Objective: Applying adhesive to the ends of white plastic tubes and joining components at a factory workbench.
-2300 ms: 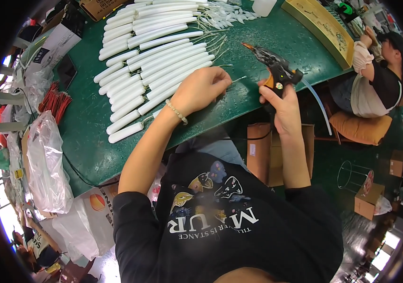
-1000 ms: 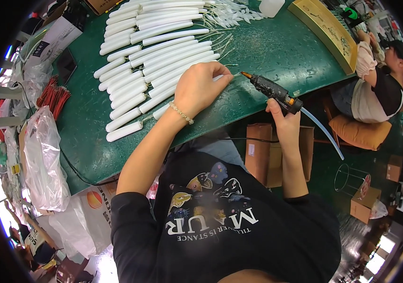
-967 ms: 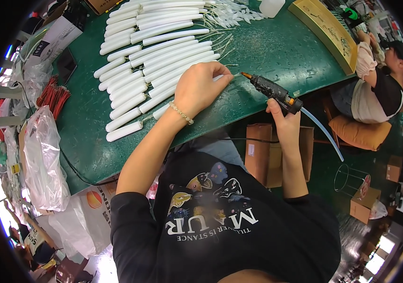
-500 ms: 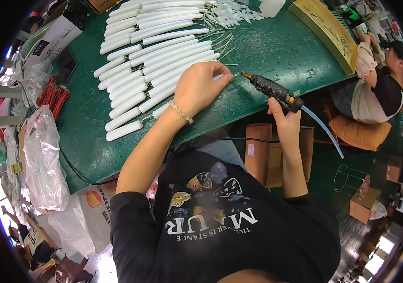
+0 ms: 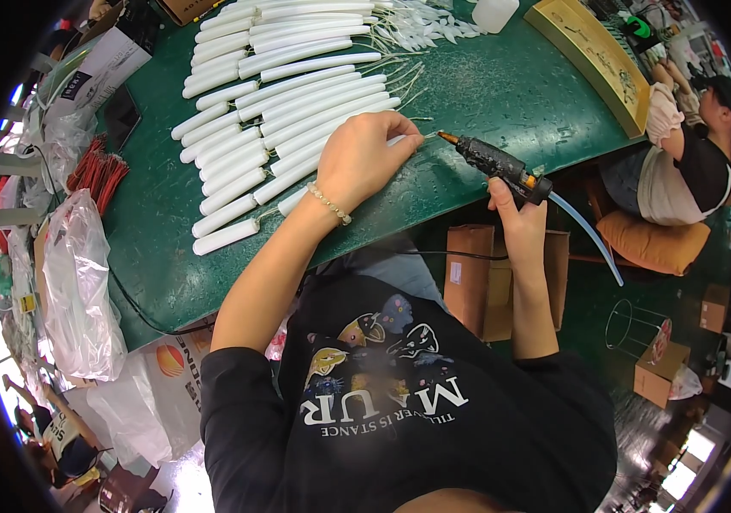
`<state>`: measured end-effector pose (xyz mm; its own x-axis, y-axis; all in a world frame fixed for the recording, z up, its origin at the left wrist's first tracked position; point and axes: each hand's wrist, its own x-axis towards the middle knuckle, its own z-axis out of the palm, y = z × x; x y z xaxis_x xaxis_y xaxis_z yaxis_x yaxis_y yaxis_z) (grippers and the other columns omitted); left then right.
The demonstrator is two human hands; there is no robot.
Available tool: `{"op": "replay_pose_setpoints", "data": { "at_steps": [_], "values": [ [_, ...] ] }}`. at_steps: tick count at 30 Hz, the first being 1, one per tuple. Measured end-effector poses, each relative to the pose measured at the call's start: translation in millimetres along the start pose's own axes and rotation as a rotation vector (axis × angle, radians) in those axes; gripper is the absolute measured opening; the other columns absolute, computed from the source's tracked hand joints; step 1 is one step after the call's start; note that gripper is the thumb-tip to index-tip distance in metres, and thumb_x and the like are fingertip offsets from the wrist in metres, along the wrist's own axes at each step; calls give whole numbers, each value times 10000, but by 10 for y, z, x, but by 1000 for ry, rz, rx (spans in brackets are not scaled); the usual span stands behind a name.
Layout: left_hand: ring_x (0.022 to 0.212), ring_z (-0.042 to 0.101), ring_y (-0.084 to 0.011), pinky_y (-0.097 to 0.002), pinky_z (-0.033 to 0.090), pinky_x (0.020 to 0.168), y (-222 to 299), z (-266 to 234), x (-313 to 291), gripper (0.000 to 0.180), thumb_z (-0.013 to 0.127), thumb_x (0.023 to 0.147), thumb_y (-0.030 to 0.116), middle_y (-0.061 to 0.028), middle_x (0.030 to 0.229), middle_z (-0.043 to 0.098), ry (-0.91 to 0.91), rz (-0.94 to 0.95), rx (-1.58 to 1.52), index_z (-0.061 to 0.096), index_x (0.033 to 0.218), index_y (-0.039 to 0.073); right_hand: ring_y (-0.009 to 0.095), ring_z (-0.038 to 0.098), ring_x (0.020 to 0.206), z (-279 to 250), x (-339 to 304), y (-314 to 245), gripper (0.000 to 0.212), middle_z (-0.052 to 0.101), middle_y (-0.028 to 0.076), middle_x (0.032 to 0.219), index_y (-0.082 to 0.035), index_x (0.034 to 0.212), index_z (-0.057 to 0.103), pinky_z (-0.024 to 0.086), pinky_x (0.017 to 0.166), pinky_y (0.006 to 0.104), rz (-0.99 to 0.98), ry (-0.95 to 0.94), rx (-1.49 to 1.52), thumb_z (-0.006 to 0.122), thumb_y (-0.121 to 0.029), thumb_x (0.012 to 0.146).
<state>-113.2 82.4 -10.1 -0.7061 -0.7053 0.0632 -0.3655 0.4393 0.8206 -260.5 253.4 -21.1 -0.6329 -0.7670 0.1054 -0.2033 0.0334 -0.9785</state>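
Note:
My left hand [image 5: 365, 158] rests over the near end of a row of white candle-like sticks [image 5: 318, 115], its thumb and fingers closed around one white stick [image 5: 293, 201]. Most of that stick is hidden under the hand; a short bit of thin wire shows past the fingertips. My right hand [image 5: 517, 214] grips a black hot glue gun [image 5: 498, 167] over the table's edge. Its brown nozzle points left, close to that wire; I cannot tell if they touch. A pale blue glue stick [image 5: 589, 232] sticks out of the gun's back.
A green table [image 5: 476, 94] carries the sticks, white leaf-shaped pieces [image 5: 429, 26], a white bottle [image 5: 494, 14] and a gold tray [image 5: 545, 21]. Red wires [image 5: 100, 175] and plastic bags [image 5: 83, 291] lie left. A cardboard box [image 5: 472, 286] stands below; a co-worker [image 5: 690, 154] sits right.

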Motion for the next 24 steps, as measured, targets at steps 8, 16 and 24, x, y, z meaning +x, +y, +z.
{"op": "replay_pose_setpoints", "data": {
  "at_steps": [8, 16, 24],
  "values": [
    [701, 639, -129, -261, 490, 678, -16, -19, 5, 203, 632, 847, 173, -76, 766, 692, 1, 3, -25, 685, 920, -9, 60, 497, 636, -83, 113, -7, 224, 573, -8, 722, -23, 936, 618, 379, 589, 214, -3, -23, -18, 660, -238, 888],
    [745, 650, -231, -329, 496, 695, 27, -6, 3, 199, 647, 823, 230, -98, 812, 696, 14, -1, 25, 703, 893, 52, 66, 469, 474, -796, 1112, 29, 464, 541, -9, 605, -45, 813, 628, 325, 448, 199, 236, -9, -208, 568, -497, 898],
    [760, 664, -240, -318, 496, 702, 53, -20, -45, 213, 649, 830, 246, -100, 830, 696, 26, 1, 91, 701, 908, 55, 293, 598, 558, -1062, 1676, -173, 634, 566, 158, 549, -5, 695, 662, 469, 570, 363, 65, 58, -1418, 561, -616, 830]
  ]
}}
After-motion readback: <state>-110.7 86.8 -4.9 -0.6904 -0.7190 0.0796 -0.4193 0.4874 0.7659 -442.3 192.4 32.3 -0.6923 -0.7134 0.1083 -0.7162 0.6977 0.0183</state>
